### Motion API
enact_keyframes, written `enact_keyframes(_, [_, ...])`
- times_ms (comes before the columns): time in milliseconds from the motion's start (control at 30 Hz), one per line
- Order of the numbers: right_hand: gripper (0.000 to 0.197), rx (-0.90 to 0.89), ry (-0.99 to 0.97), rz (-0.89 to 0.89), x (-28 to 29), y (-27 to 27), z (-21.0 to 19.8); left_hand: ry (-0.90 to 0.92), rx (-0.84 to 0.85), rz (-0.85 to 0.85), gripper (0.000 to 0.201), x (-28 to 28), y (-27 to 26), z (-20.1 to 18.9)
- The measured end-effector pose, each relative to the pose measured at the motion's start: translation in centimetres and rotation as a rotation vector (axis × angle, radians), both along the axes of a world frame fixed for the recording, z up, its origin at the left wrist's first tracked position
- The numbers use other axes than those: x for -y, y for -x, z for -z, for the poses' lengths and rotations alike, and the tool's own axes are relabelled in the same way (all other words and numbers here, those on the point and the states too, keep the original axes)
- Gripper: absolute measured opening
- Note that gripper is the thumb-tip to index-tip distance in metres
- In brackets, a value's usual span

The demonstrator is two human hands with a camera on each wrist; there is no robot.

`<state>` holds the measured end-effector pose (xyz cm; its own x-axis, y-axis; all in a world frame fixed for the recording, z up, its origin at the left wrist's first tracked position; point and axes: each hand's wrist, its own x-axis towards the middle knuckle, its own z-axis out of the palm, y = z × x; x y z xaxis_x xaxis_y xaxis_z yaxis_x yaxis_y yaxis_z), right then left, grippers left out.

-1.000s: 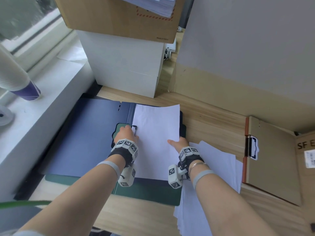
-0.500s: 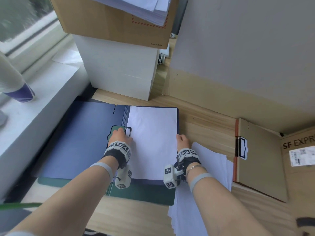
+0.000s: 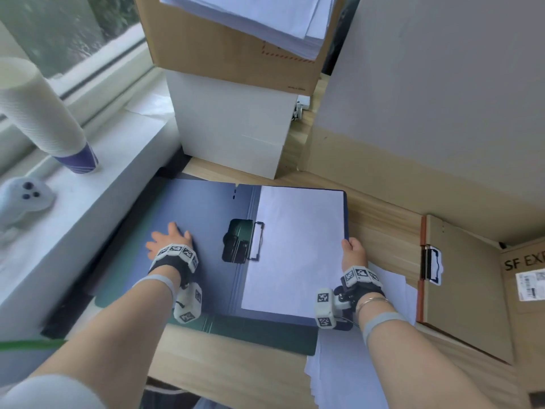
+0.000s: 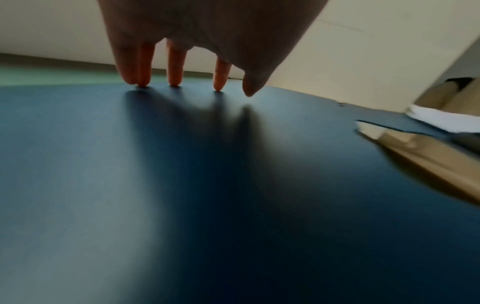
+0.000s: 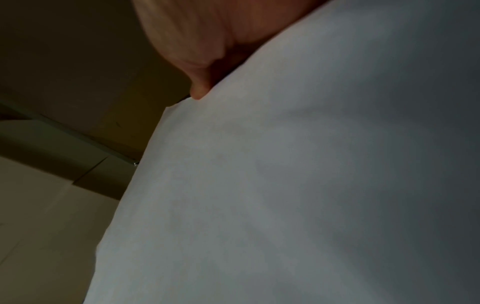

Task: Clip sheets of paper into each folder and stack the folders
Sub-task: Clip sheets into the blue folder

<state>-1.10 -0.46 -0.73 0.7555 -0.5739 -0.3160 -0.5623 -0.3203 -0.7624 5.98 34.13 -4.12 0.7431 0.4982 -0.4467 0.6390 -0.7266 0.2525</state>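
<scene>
An open blue folder [image 3: 200,231] lies flat on the wooden desk [image 3: 380,219]. The left hand [image 3: 169,239] rests at 9 o'clock, fingers spread flat on the smooth cover. The right hand [image 3: 354,253] – at 3 o'clock – grips the folder's edge beside the clipped white sheet [image 3: 298,246].

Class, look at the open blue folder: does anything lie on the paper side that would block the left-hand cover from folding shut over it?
Nothing visible lies on the sheet. The black clip sits at its left edge by the spine. The right hand grips the blue folder at its right edge, and the left hand rests flat on the cover itself.
</scene>
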Motion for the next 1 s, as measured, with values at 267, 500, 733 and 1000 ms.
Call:
enact_keyframes(267, [0.040, -0.016, 0.042, 0.035, 0.6, 1.9, 1.8, -0.021, -0.017, -0.085, 0.047, -2.8, -0.4, 0.1])
enact_keyframes(500, [0.027, -0.023, 0.029, 0.078, 1.3, 2.4, 1.3, 0.075, -0.096, 0.002, 0.056, -4.7, -1.5, -1.9])
enact_keyframes(733, [0.026, -0.017, -0.012, 0.063, 2.3, 2.8, 1.3, 0.131, -0.017, 0.442, 0.060, -5.4, -5.1, -8.1])
enact_keyframes(1000, [0.034, 0.010, -0.253, 0.089, 3.0, 3.6, 0.7, 0.486, 0.081, 0.895, 0.020, 3.3, -5.4, -17.9])
